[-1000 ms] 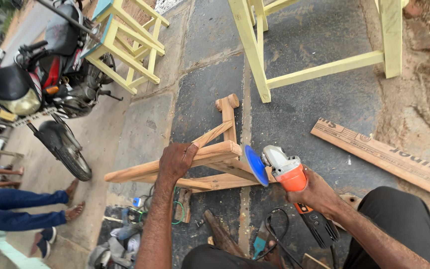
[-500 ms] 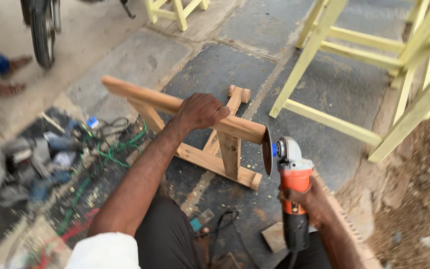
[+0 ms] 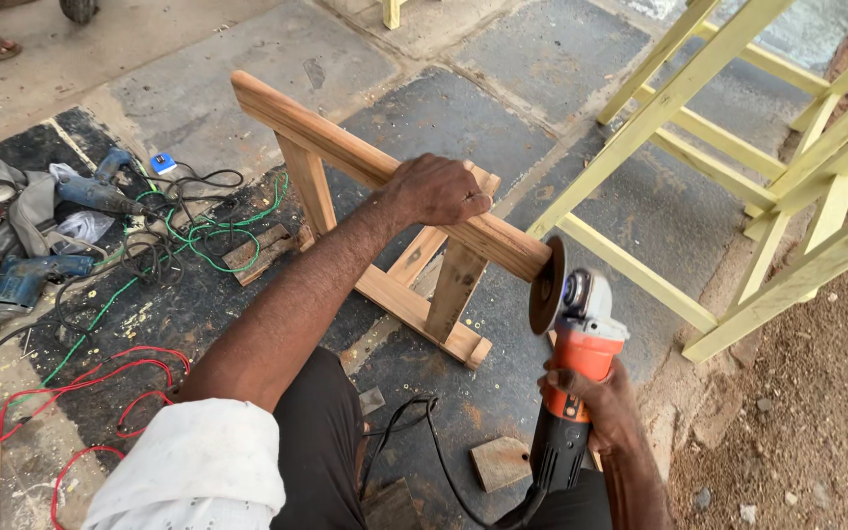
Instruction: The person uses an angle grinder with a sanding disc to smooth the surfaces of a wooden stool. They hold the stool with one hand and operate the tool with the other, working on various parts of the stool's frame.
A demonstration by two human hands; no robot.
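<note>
Closer now, the angle grinder (image 3: pixel 573 365), gripped in the right hand (image 3: pixel 596 402), meets the wooden frame (image 3: pixel 385 169)'s rail end; left hand (image 3: pixel 436 189) clamps the rail steady.

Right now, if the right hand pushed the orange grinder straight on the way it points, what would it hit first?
The right hand aims the angle grinder up the picture. Its disc already sits at the end of the bare wooden rail gripped by the left hand. Past that, probably the pale yellow frame, though depth is unclear.
</note>
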